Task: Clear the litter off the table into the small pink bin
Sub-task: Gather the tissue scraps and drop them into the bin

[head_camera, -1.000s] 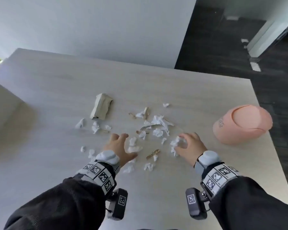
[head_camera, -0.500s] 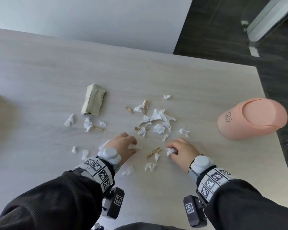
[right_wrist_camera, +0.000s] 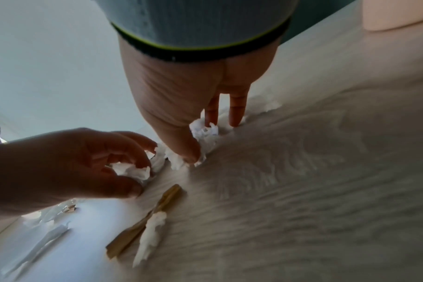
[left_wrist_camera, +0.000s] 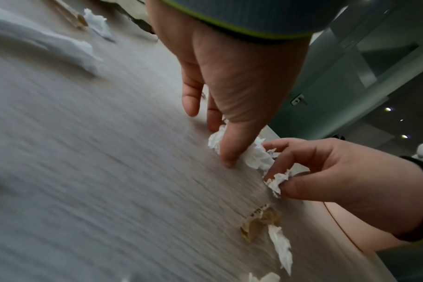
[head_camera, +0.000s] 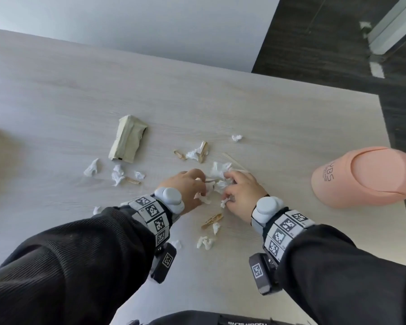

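On the table (head_camera: 279,109) we see both hands amid tissue scraps (head_camera: 217,171): the left hand (head_camera: 189,187) seemingly pinching some, the right hand (head_camera: 243,193) pinching a scrap (left_wrist_camera: 277,181); bin (head_camera: 366,175) at far right.

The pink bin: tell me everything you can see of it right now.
The pink bin is small, rounded and salmon pink, with a smooth matte plastic look. A round domed lid closes its top, and dark lettering runs down its side. It seems to stand upright, though the wide lens makes it look tilted. It sits on the table near the right edge, to the right of the right hand. Neither hand touches it and no litter lies against it.
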{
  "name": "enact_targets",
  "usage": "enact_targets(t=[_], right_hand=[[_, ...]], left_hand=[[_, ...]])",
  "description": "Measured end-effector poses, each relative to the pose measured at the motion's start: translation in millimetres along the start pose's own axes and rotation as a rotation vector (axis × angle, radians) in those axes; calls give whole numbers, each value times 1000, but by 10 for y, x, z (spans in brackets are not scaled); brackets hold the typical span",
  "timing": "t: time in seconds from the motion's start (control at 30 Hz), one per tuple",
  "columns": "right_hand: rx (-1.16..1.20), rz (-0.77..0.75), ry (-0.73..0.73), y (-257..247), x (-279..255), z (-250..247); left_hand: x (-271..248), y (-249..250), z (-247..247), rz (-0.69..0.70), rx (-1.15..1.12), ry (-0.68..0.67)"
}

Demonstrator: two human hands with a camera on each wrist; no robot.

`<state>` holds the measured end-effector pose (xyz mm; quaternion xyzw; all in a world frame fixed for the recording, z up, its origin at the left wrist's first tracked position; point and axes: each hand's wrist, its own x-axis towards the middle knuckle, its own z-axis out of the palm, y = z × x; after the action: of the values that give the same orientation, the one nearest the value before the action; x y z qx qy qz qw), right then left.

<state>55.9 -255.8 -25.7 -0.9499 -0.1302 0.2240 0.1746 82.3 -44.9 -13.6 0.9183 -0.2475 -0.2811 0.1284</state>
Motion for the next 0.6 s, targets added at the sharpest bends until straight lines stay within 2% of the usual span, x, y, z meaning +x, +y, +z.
enact_targets(t=[0.13, 0.23, 0.37, 0.47, 0.6], right_hand=[[112, -15, 55, 32, -132, 87], [287, 82, 20, 33, -292, 93], [729, 323, 213, 40, -479, 32], [1094, 366, 302, 79, -574, -94], [1533, 398, 359, 106, -653, -266]], left_hand=[[32, 109, 120, -49, -137, 72], [-52, 255, 225, -190, -391, 120], [-119, 528, 288, -352, -841, 281], [-84, 702, 213, -349, -1156, 282], [-8, 983, 35, -293, -1382, 286]])
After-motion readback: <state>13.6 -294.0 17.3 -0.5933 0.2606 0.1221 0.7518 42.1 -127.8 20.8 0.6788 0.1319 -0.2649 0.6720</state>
